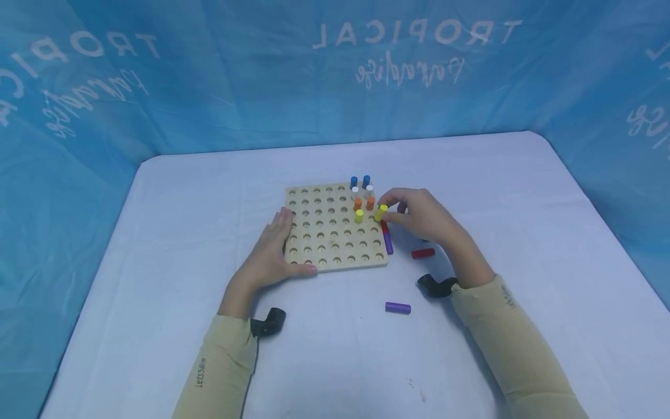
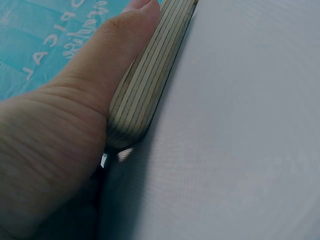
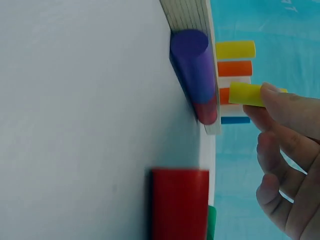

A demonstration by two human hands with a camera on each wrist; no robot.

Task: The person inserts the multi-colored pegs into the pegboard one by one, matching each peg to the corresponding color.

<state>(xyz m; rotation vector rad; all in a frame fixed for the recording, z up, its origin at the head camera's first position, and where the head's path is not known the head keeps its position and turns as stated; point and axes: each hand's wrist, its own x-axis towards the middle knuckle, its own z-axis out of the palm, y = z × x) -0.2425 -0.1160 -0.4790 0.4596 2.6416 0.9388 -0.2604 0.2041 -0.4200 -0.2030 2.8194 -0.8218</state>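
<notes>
Can't really tell if it's a home or a lab tbh, looks like a screened-off work spot: blue sheeting [image 1: 235, 99] with backwards "TROPICAL Paradise" lettering [image 1: 417, 30] hangs behind and along both sides of a white tabletop [image 1: 178, 233].

Left arm [image 1: 217, 366]: sleeved, reaching forward and slanting inward.
Left hand [image 1: 267, 253]: fingers [image 1: 284, 218] straight and pointing ahead, thumb [image 1: 300, 270] spread wide.
Right arm [image 1: 518, 349]: sleeved, reaching forward, also slanting inward.
Right hand [image 1: 421, 213]: thumb and forefinger [image 3: 257, 116] in a pinch, other fingers loosely bent.
</notes>
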